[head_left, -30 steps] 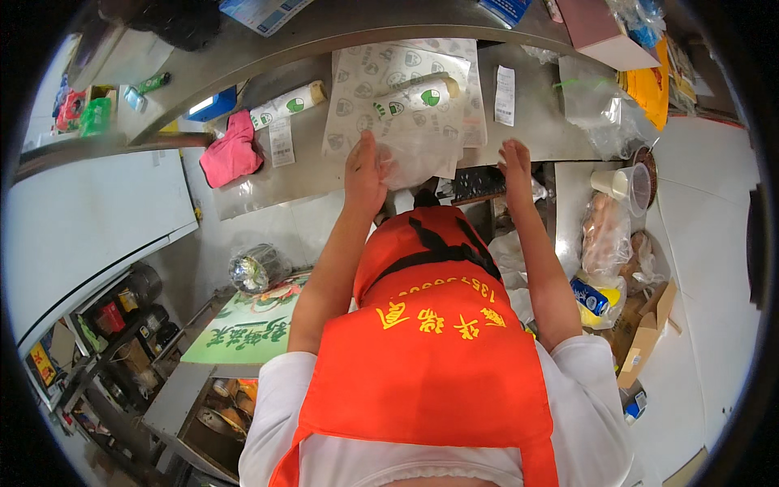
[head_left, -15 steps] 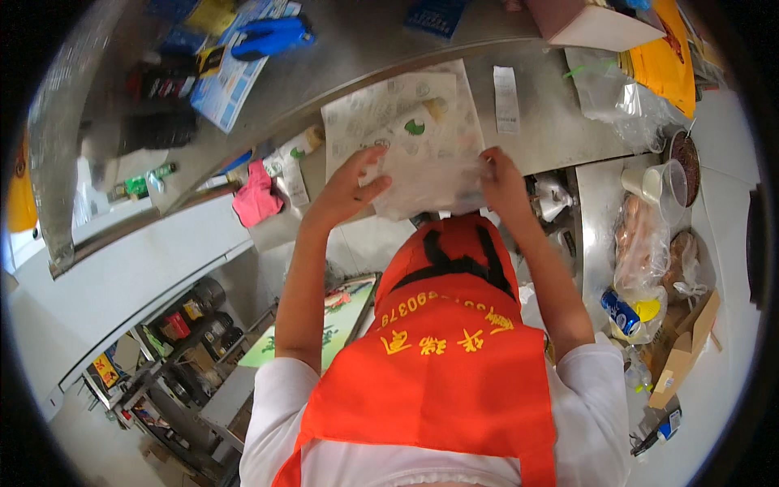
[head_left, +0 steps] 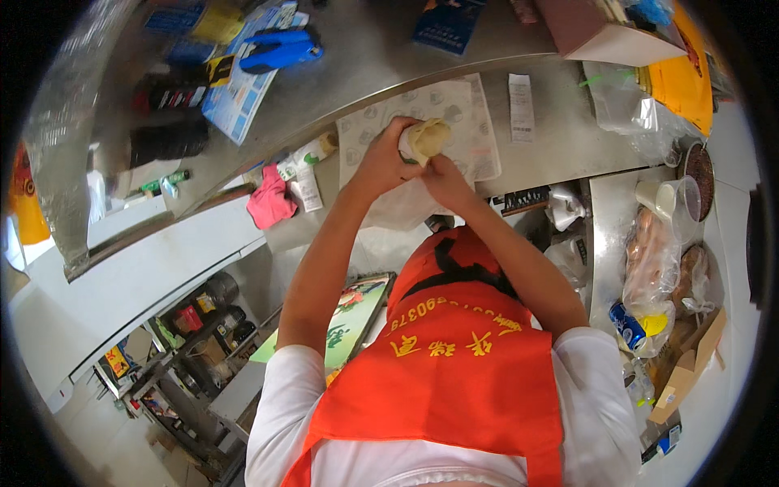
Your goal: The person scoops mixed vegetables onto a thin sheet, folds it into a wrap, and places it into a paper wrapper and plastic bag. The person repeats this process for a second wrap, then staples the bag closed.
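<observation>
A rolled flatbread wrap [head_left: 429, 140] in a white paper sleeve with a green print stands tilted over the counter, its pale open end toward me. My left hand [head_left: 385, 162] is closed round its sleeve. The fingers of my right hand [head_left: 446, 183] are closed at the wrap's lower right side, though its fingertips are partly hidden. Under both hands lie printed wrapping paper sheets [head_left: 464, 118]. Left of them, another sleeved wrap [head_left: 315, 150] rests on the counter beside a paper slip [head_left: 308, 189] and a pink cloth [head_left: 272, 198].
A metal shelf [head_left: 357, 57] crosses above the counter, bearing a blue tool-like object [head_left: 280, 50]. A receipt [head_left: 521, 108] lies right of the sheets. Farther right are plastic-bagged food [head_left: 647, 252], a clear cup [head_left: 682, 197], a blue can [head_left: 626, 325] and a cardboard box [head_left: 688, 369].
My hands, earlier apart over the paper, have come together. The wrap that lay on the sheets is now lifted and held upright-tilted, and the loose paper under it lies flatter.
</observation>
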A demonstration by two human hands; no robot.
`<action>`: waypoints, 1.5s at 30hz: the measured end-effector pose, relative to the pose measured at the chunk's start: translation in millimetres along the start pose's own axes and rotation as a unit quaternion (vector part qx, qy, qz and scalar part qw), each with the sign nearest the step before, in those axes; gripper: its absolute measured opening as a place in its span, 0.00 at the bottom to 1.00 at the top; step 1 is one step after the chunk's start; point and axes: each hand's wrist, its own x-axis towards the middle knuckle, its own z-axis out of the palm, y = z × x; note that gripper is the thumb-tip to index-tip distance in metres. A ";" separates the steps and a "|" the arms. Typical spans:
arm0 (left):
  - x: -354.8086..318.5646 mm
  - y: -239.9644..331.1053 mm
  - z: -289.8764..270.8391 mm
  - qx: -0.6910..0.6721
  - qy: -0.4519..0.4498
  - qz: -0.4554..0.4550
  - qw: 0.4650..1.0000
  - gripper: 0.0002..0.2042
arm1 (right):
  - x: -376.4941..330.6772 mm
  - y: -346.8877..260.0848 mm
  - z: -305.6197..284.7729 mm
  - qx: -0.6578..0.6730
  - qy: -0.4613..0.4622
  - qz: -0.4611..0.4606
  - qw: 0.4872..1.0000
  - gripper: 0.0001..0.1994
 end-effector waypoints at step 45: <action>-42.8 -202.5 -125.6 0.383 0.087 -0.038 0.919 0.34 | 34.5 -99.5 -33.7 0.061 0.175 0.095 0.978 0.11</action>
